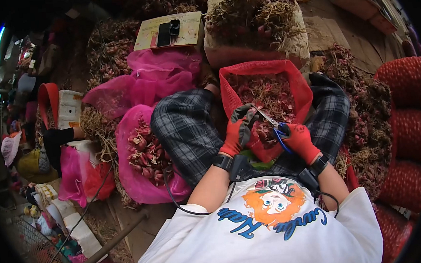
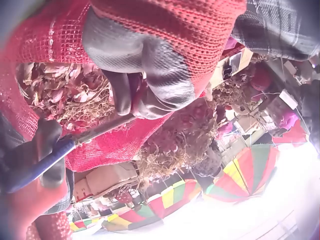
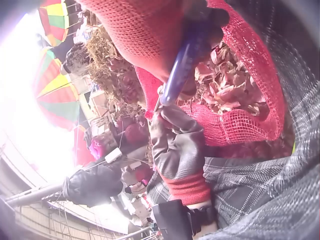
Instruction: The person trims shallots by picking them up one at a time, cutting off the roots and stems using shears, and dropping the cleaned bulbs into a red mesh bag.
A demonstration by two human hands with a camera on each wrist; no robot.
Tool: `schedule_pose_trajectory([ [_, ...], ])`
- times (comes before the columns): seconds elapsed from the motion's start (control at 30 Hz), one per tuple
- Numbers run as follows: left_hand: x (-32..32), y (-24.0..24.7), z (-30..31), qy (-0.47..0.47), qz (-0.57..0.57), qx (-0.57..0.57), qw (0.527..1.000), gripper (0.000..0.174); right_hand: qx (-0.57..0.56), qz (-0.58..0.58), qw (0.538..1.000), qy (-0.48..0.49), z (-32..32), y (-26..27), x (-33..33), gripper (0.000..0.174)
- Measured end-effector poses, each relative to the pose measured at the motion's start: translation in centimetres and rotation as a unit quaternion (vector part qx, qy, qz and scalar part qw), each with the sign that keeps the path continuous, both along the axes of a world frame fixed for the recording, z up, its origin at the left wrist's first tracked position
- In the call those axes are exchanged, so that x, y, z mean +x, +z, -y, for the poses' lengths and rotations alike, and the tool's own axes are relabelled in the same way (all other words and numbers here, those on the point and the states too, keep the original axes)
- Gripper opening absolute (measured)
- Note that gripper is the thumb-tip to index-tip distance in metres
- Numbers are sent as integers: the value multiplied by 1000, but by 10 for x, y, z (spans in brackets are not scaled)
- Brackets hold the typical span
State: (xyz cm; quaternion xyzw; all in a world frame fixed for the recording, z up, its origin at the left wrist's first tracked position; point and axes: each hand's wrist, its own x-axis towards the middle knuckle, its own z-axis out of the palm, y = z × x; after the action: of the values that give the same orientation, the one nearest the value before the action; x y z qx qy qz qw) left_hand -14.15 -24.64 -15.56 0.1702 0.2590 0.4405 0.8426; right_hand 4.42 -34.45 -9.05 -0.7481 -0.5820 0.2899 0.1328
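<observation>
My left hand (image 1: 239,129), in a red glove with a grey coated palm, curls its fingers round a shallot that is mostly hidden; only a small pinkish part shows between thumb and fingers in the left wrist view. Blue-handled scissors (image 1: 280,132) are gripped by my right hand (image 1: 300,141), gloved the same way. Their blades reach across to the left fingertips. Both hands are over a red mesh bag (image 1: 301,83) between the knees, its mouth folded wide. Dry shallot skins and trimmings (image 2: 75,95) fill the bag.
A pink mesh bag of shallots (image 1: 146,158) stands by the left knee. Ahead are a foam box (image 1: 219,48) heaped with shallots and a board (image 1: 188,28) bearing a phone. Loose shallots (image 1: 365,106) lie to the right, beside full red sacks (image 1: 408,125).
</observation>
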Motion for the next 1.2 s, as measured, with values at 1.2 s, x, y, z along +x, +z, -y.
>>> schedule_pose_trajectory([
  [1.2, 1, -7, -6, -13, 31, -43, 999, 34, 4, 52, 998, 27, 1, -10, -3, 37],
])
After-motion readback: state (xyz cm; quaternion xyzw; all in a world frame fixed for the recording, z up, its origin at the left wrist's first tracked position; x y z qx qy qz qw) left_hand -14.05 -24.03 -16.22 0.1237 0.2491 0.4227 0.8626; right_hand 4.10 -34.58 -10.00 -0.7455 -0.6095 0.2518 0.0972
